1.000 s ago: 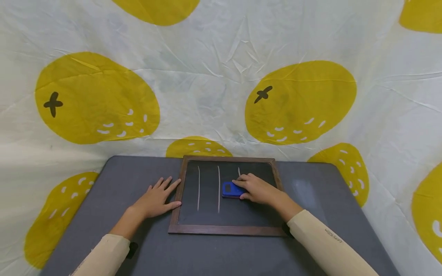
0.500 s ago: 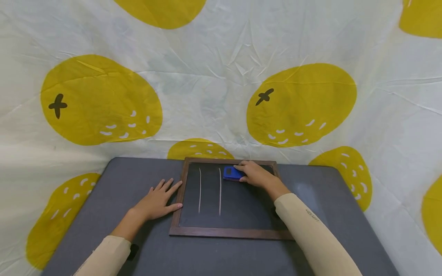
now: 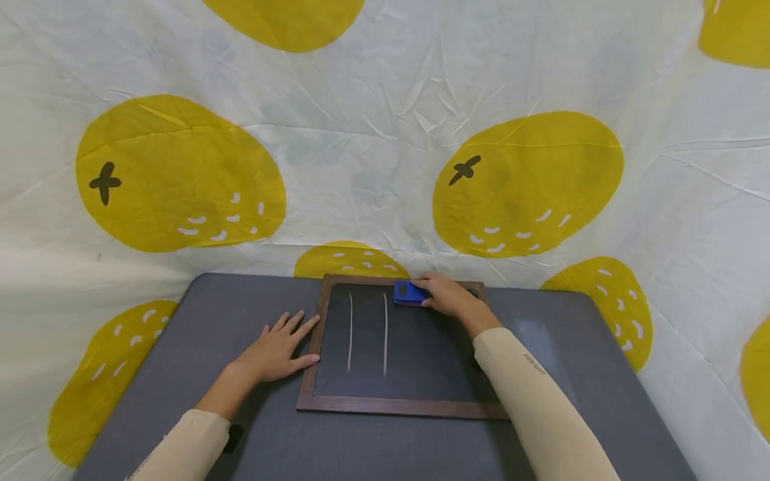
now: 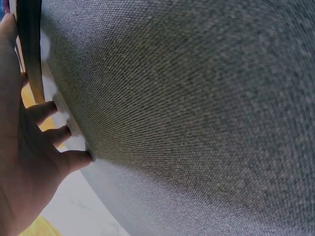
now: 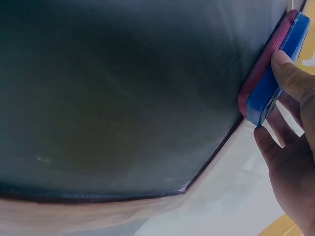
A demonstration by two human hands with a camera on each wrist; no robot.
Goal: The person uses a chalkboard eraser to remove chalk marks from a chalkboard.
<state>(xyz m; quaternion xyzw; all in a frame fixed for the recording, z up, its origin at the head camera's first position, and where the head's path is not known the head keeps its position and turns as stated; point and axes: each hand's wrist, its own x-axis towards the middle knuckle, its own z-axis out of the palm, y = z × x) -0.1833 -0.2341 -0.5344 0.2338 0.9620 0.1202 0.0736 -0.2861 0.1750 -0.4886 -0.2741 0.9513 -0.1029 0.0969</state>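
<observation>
One blue eraser (image 3: 409,292) sits near the far edge of the chalkboard (image 3: 421,354), pinched by the right hand (image 3: 446,296), left hand (image 3: 273,349) spread across frame (image 3: 397,407) and counter (image 3: 361,447); probably light, stiff-backed, pink pad (image 5: 263,69) soft, best gripped by the casing's (image 5: 261,101) long sides.

Head view looks down; closer wrist views share its chalkboard (image 3: 427,357).
</observation>
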